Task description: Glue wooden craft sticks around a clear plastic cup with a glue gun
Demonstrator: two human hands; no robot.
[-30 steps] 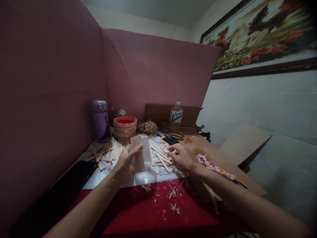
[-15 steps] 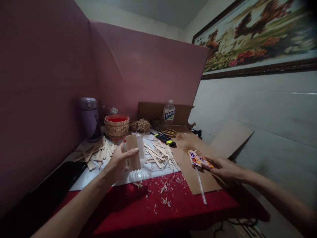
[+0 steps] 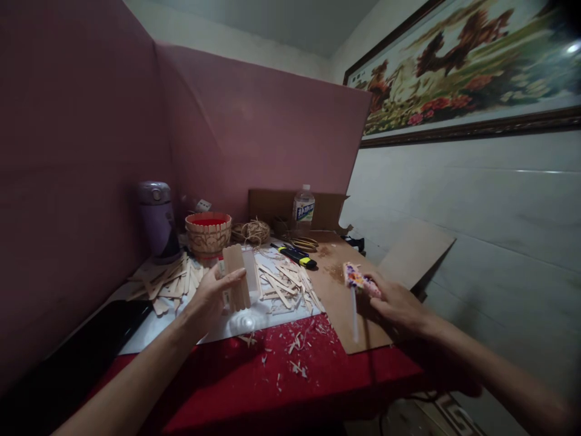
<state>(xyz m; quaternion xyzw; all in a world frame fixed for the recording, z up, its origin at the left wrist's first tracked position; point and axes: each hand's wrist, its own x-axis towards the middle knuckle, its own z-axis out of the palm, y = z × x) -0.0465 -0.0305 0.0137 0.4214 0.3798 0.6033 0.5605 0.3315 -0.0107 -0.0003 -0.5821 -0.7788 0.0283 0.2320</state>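
My left hand (image 3: pixel 212 293) is closed around a clear container (image 3: pixel 251 275) with a row of craft sticks (image 3: pixel 236 281) upright along its side. The thumb presses across the sticks; the other fingers are hidden behind. In my right hand (image 3: pixel 393 306) is a flower-patterned hot glue gun (image 3: pixel 354 277), gripped by its handle above the cardboard. A translucent glue stick (image 3: pixel 355 318) hangs from the gun toward me. Loose craft sticks (image 3: pixel 281 281) lie on white paper between my hands, and another pile (image 3: pixel 170 281) lies left of my left hand.
At the back stand a purple flask (image 3: pixel 157 224), a stick-covered pot (image 3: pixel 209 236), twine (image 3: pixel 252 232) and a bottle (image 3: pixel 303 212). A utility knife (image 3: pixel 297 256) and scissors (image 3: pixel 303 243) lie near the cardboard sheet (image 3: pixel 336 303). Wood scraps litter the red cloth (image 3: pixel 227 375). A black object (image 3: pixel 109 327) lies left.
The camera view has shifted slightly. My right hand has lifted and tilted the glue gun, and the glue stick hangs more upright. My left hand keeps its hold.
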